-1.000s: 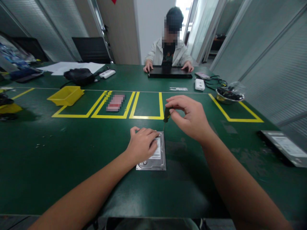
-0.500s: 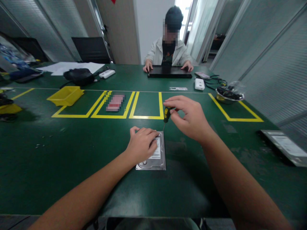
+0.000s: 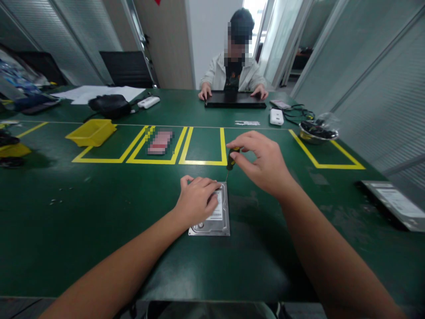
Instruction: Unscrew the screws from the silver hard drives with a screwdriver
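A silver hard drive [image 3: 225, 221] with a white label lies flat on the green table in front of me. Across its upper left part rests my left hand [image 3: 195, 201], fingers bent over the drive and thumb on the label, holding it down. My right hand [image 3: 260, 161] pinches a black and yellow screwdriver [image 3: 231, 160] by the handle between thumb and fingers. The screwdriver stands nearly upright, its thin shaft reaching down to the drive's far right corner. Whether the tip sits in a screw is too small to tell.
Several tiny screws [image 3: 56, 202] lie to the left. A yellow bin [image 3: 93, 133] stands beyond them. Another drive [image 3: 395, 204] is at the right, with a bowl of dark parts [image 3: 318, 133] behind it. Across the table a person [image 3: 234, 73] touches a black laptop [image 3: 235, 99].
My right fingers have shifted around the screwdriver handle, with the thumb now further up over it. The left hand and the hard drive stay in place.
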Available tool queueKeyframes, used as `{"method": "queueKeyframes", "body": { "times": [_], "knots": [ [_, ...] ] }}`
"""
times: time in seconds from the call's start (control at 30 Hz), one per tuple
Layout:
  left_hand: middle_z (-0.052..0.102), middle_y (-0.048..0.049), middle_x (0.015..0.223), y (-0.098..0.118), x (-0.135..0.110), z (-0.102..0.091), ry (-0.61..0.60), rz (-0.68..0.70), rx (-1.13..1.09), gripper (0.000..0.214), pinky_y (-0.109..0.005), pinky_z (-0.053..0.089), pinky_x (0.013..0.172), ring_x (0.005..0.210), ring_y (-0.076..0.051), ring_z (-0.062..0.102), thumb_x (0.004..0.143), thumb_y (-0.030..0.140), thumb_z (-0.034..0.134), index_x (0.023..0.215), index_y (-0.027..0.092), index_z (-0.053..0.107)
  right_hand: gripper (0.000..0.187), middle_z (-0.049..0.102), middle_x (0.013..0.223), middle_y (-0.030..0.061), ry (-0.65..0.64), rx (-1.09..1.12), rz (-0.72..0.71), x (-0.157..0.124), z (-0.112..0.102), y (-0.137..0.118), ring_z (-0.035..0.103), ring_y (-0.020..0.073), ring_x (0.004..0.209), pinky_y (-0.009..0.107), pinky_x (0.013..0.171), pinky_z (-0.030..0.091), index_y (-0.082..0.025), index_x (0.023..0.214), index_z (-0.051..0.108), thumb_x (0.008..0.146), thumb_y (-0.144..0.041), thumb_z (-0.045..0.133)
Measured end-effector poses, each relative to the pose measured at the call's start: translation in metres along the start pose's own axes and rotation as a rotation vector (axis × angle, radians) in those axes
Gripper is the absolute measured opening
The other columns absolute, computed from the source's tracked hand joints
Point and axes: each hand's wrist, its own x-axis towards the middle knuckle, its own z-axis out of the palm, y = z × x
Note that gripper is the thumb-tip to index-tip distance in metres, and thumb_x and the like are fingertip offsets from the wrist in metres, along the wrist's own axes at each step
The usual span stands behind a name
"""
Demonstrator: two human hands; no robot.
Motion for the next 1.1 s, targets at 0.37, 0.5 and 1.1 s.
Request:
{"method": "queueKeyframes", "body": {
  "times": [0.37,0.5,1.1],
  "knots": [
    [0.071,-0.0059,0.117,-0.0002,0.0002,-0.0004,0.002,0.004,-0.002,0.030,-0.050,0.026,0.092,0.102,-0.027,0.060,0.089,0.024,0.051,0.114,0.026,0.067,0.030,0.072,0.108,0.0071,-0.029,0.017,-0.006,-0.0018,-0.0005,0.0002,0.067,0.0205,0.100,0.035,0.090,0.051,-0.017,0.102,0.072,0.081,-0.008,0.053],
    [0.071,-0.0044,0.117,0.0001,0.0000,-0.0001,-0.005,0.004,0.007,0.029,-0.050,0.025,0.092,0.103,-0.026,0.061,0.089,0.025,0.052,0.114,0.026,0.067,0.023,0.071,0.099,0.0068,-0.022,-0.036,0.013,-0.0013,0.0006,0.0007,0.065,0.0190,0.089,0.032,0.080,0.051,-0.016,0.102,0.072,0.085,-0.013,0.057],
    [0.071,-0.0034,0.117,-0.0008,-0.0001,0.0000,0.000,0.004,0.004,0.028,-0.050,0.025,0.091,0.102,-0.025,0.061,0.089,0.024,0.053,0.113,0.026,0.067,0.011,0.063,0.083,0.0007,0.061,-0.081,0.036,-0.0021,0.0084,0.0056,0.055,0.0138,0.073,0.027,0.068,0.042,-0.017,0.090,0.065,0.082,-0.022,0.072]
  ]
}}
